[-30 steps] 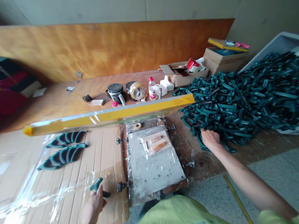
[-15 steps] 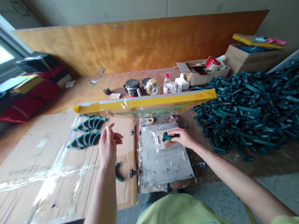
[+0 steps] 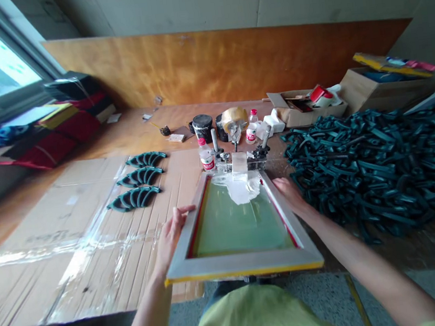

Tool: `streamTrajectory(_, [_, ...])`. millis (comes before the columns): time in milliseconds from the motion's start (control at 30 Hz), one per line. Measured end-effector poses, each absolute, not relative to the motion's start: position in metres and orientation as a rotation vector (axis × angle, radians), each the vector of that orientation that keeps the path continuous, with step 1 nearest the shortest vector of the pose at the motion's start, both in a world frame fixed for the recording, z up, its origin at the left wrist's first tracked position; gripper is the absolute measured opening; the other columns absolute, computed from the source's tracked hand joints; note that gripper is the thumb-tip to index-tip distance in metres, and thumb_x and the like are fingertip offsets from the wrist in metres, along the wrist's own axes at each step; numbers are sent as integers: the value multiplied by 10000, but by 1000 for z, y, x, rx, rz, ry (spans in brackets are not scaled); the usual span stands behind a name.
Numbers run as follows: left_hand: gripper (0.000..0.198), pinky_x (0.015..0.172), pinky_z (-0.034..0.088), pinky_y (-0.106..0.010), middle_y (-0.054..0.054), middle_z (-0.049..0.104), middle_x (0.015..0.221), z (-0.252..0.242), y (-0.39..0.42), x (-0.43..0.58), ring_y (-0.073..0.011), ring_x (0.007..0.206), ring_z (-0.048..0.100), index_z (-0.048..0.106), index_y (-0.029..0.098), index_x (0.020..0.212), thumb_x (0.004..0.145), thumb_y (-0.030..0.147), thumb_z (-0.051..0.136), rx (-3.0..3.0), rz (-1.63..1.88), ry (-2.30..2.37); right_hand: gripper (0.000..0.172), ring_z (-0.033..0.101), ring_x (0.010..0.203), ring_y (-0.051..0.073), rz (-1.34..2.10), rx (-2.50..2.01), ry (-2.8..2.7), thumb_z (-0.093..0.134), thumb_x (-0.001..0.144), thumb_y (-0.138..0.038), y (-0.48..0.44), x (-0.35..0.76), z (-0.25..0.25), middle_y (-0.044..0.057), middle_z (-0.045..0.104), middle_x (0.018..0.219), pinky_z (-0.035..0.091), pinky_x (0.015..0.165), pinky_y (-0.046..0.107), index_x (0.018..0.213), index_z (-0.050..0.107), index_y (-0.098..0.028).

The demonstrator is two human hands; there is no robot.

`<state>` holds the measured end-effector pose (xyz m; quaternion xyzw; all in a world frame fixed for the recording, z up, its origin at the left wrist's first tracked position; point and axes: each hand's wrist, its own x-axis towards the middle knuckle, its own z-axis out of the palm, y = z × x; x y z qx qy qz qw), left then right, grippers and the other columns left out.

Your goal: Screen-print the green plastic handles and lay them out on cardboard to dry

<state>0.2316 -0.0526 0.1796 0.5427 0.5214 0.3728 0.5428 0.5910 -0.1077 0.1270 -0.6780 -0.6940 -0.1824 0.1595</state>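
Frame (image 3: 241, 262) is lying between our hands, white paste (image 3: 241, 191) coating its far end | left hand (image 3: 172, 232): we are touching the left rail, fingers loosely bent | right hand (image 3: 289, 194): we are touching the right rail | fingers partly hidden; we cannot tell how firmly either is gripping

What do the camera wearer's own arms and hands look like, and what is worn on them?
The left hand and right hand are bare, with no gloves showing. Both forearms are uncovered, with no watch or bracelet to be seen. The top is pale yellowish green; a bit of matching sleeve shows at the lower right edge.
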Motion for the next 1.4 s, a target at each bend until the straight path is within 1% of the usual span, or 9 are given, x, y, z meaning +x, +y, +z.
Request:
streamTrajectory(67, [707, 574, 503, -257, -43, 720, 836, 152, -67, 224, -180, 689, 650, 625, 181, 1260, 763, 681, 581, 1207, 717, 1257, 262, 689, 843, 168, -361, -1964, -1866, 528, 877, -89, -87, 598, 143, 75, 730, 965, 574, 783, 293, 1067, 703, -137])
streamTrajectory(200, [845, 547, 468, -223, 13, 668, 744, 102, -77, 226, -135, 610, 593, 434, 205, 1448, 743, 622, 642, 1183, 670, 1325, 560, 531, 1205, 255, -62, -1870, -1920, 718, 774, -157, -37, 568, 164, 153, 557, 1314, 460, 1002, 378, 1306, 546, -146])
streamTrajectory(400, [794, 515, 432, -215, 5, 657, 764, 75, -72, 227, -123, 582, 559, 454, 197, 1433, 775, 613, 603, 1207, 624, 1331, 140, 602, 884, 216, 187, -2008, -2200, 597, 819, -110, -21, 526, 150, 87, 686, 902, 449, 781, 296, 928, 671, -157])
streamTrajectory(633, [763, 542, 445, -227, -13, 671, 770, 73, -71, 226, -146, 623, 582, 531, 180, 1362, 751, 629, 612, 1202, 622, 1362, 309, 575, 842, 188, 317, -1508, -2527, 497, 738, 26, -84, 546, 148, 40, 681, 815, 404, 705, 267, 822, 690, -201])
streamTrajectory(767, [769, 545, 444, -228, -9, 657, 748, 74, -71, 228, -146, 619, 580, 547, 160, 1338, 736, 631, 627, 1184, 650, 1380, 235, 575, 801, 174, 363, -1505, -2568, 561, 745, -18, -80, 550, 158, 9, 670, 779, 390, 679, 256, 767, 678, -221])
streamTrajectory(933, [758, 522, 437, -228, -12, 665, 744, 76, -71, 226, -143, 596, 578, 539, 160, 1336, 740, 619, 640, 1168, 660, 1345, 272, 565, 915, 201, 82, -1635, -2400, 480, 845, -27, -88, 533, 137, 74, 685, 929, 417, 744, 279, 932, 693, -172])
streamTrajectory(1167, [773, 548, 471, -240, -6, 677, 738, 88, -71, 226, -157, 629, 617, 534, 170, 1341, 722, 612, 675, 1114, 660, 1297, 246, 602, 876, 168, 255, -1564, -2278, 627, 846, -109, -82, 543, 146, 21, 677, 940, 442, 741, 250, 1045, 686, -240])
streamTrajectory(1300, [842, 561, 500, -251, 0, 697, 746, 119, -68, 226, -167, 639, 644, 495, 208, 1388, 676, 593, 728, 1051, 657, 1251, 603, 606, 844, 156, 249, -1745, -2107, 727, 786, -146, -25, 549, 163, 15, 629, 1047, 464, 783, 268, 1340, 550, -307])
streamTrajectory(1400, [740, 562, 506, -249, -18, 716, 826, 151, -62, 226, -162, 645, 647, 559, 228, 1335, 717, 615, 687, 1015, 674, 1213, 677, 590, 881, 180, 134, -1840, -2036, 739, 772, -151, -3, 564, 175, 44, 584, 1066, 471, 807, 290, 1394, 509, -289])
